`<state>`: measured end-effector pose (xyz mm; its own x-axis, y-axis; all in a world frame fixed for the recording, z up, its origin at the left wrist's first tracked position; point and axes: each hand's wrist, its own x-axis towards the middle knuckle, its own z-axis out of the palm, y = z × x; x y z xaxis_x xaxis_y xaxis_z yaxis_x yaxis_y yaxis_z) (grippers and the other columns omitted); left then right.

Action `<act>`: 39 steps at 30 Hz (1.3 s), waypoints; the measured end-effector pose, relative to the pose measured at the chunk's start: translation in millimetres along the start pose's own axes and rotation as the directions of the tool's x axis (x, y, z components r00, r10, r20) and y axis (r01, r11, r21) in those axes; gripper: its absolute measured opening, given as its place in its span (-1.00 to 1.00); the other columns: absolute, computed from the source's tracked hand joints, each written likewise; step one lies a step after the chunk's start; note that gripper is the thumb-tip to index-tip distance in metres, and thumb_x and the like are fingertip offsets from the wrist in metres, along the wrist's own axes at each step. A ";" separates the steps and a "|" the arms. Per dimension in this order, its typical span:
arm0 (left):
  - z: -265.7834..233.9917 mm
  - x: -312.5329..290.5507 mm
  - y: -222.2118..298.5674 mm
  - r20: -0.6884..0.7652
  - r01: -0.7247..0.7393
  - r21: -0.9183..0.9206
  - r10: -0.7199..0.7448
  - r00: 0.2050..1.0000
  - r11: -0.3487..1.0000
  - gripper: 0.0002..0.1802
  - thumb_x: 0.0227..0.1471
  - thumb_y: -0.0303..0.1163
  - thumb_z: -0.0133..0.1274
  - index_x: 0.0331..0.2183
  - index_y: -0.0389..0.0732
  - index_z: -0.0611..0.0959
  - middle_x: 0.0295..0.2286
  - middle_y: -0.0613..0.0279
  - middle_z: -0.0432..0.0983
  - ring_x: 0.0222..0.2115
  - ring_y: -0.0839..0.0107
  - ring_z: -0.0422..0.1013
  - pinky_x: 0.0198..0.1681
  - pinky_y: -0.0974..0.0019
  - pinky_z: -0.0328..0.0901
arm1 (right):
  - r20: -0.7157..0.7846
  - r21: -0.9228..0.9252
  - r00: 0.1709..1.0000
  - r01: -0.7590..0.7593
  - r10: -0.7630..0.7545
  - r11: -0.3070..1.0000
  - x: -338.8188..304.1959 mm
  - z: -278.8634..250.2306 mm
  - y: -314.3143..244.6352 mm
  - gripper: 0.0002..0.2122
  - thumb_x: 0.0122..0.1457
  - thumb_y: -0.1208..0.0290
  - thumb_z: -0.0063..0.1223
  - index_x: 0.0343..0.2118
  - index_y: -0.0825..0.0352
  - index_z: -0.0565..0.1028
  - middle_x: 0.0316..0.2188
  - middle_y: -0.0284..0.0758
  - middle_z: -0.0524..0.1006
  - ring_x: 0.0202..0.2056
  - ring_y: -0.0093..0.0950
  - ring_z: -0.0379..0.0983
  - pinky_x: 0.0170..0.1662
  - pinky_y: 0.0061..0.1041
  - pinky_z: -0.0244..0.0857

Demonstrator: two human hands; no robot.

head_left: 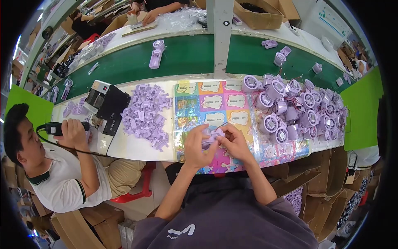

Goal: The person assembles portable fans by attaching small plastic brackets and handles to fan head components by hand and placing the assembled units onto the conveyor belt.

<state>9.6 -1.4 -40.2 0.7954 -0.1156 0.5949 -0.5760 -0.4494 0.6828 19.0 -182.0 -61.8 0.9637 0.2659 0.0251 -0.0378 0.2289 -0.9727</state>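
Note:
A small lilac plastic part (212,137) is between my two hands, over a colourful printed mat (180,124). My left hand (196,145) grips it from the left, thumb against its near side. From the right, my right hand (234,142) pinches it between thumb and fingers. A thin dark strand, perhaps a wire, sticks out by the right fingertips. My fingers cover much of the part. To the left lies a heap of small lilac plastic pieces (146,112). At the right is a pile of round lilac motor housings (309,116) with thin wires.
A black machine (114,108) stands left of the heap. Beside it, a seated co-worker (62,178) holds a black corded tool (56,129). Beyond the table runs a green conveyor belt (186,54) carrying several lilac assemblies. A metal post (222,41) rises behind the mat.

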 end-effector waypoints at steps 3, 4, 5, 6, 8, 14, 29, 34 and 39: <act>7.2 16.2 4.6 0.069 0.253 -0.030 -0.250 0.966 0.967 -0.74 -0.04 -0.45 0.20 -0.28 -0.31 0.51 -0.25 -0.02 0.48 -0.25 -0.03 0.47 -0.19 0.11 0.37 | -0.029 -0.040 0.999 0.021 -0.022 0.999 3.0 -3.3 6.0 -0.81 0.24 0.59 0.14 -0.11 0.46 0.47 -0.29 -0.41 0.43 -0.37 -0.66 0.49 -0.30 -0.65 0.38; 8.3 18.7 10.7 0.055 0.287 -0.083 -0.283 0.957 0.954 -0.74 -0.03 -0.44 0.20 -0.28 -0.33 0.56 -0.32 0.00 0.43 -0.27 0.01 0.46 -0.18 0.12 0.36 | -0.038 -0.041 0.999 0.021 -0.022 0.999 0.1 -3.8 7.3 -0.81 0.24 0.59 0.14 -0.11 0.46 0.47 -0.29 -0.41 0.43 -0.37 -0.66 0.49 -0.30 -0.65 0.38; 9.5 17.7 10.6 0.063 0.283 -0.084 -0.278 0.959 0.956 -0.74 -0.03 -0.44 0.20 -0.28 -0.33 0.56 -0.32 0.00 0.43 -0.27 0.01 0.46 -0.18 0.12 0.36 | -0.048 -0.046 0.998 0.037 -0.039 0.998 -0.5 -1.9 8.4 -0.81 0.24 0.58 0.14 -0.10 0.46 0.48 -0.29 -0.40 0.43 -0.38 -0.66 0.49 -0.30 -0.65 0.39; 10.7 14.3 9.8 0.055 0.235 -0.082 -0.231 0.971 0.969 -0.76 -0.03 -0.44 0.20 -0.28 -0.33 0.58 -0.31 0.00 0.44 -0.26 0.02 0.47 -0.17 0.13 0.35 | -0.058 -0.051 0.997 0.053 -0.056 0.997 -0.5 -0.2 9.0 -0.80 0.24 0.58 0.15 -0.09 0.46 0.48 -0.29 -0.40 0.44 -0.38 -0.65 0.49 -0.31 -0.64 0.39; 12.4 10.2 3.6 0.056 0.207 -0.115 -0.201 0.978 0.972 -0.75 -0.05 -0.44 0.21 -0.26 -0.32 0.64 -0.23 0.00 0.50 -0.20 0.05 0.48 -0.12 0.15 0.36 | -0.054 -0.079 0.996 0.070 -0.075 0.994 1.3 2.2 5.7 -0.79 0.24 0.57 0.15 -0.09 0.46 0.49 -0.30 -0.39 0.46 -0.38 -0.65 0.50 -0.31 -0.64 0.40; 11.9 7.8 -17.2 0.116 0.215 -0.267 -0.190 0.975 0.940 -0.76 -0.04 -0.51 0.20 -0.26 -0.35 0.62 -0.19 -0.01 0.58 -0.17 0.11 0.50 -0.04 0.21 0.36 | -0.028 -0.056 0.999 -0.047 0.045 0.997 -2.4 3.2 -3.2 -0.79 0.25 0.58 0.14 -0.07 0.43 0.47 -0.27 -0.41 0.54 -0.29 -0.65 0.49 -0.23 -0.62 0.40; 0.5 0.6 -36.6 0.381 0.532 -0.689 -0.379 0.843 0.492 -0.93 0.14 -0.54 0.12 -0.35 -0.35 0.58 -0.33 0.27 0.52 -0.30 0.56 0.39 -0.19 0.45 0.28 | -0.012 0.050 0.999 -0.036 0.037 0.998 -1.3 14.7 -0.6 -0.84 0.22 0.47 0.23 -0.21 0.43 0.53 -0.44 -0.43 0.57 -0.42 -0.71 0.48 -0.35 -0.66 0.35; 3.6 -2.1 -34.1 0.329 0.510 -0.688 -0.403 0.854 0.517 -0.92 0.15 -0.54 0.09 -0.32 -0.38 0.59 -0.30 0.26 0.54 -0.30 0.55 0.40 -0.18 0.44 0.29 | -0.058 -0.375 0.996 0.038 -0.064 0.926 -6.4 16.2 -23.8 -0.83 0.23 0.45 0.20 -0.19 0.41 0.53 -0.37 -0.37 0.56 -0.36 -0.57 0.52 -0.26 -0.57 0.37; 3.9 -8.4 -33.9 0.252 0.498 -0.685 -0.469 0.847 0.531 -0.89 0.20 -0.51 0.05 -0.31 -0.37 0.59 -0.30 0.26 0.55 -0.31 0.56 0.43 -0.20 0.47 0.31 | 0.064 -0.773 0.935 0.268 -0.350 0.575 -8.2 8.3 -18.0 -0.79 0.19 0.30 0.18 -0.19 0.30 0.56 -0.36 -0.26 0.57 -0.33 -0.25 0.54 -0.26 -0.31 0.40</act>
<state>23.2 11.4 -70.0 0.9910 -0.1099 0.0767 -0.0390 0.3109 0.9497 9.6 -180.6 -42.6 0.8971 0.2282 0.3782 0.4407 -0.5213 -0.7308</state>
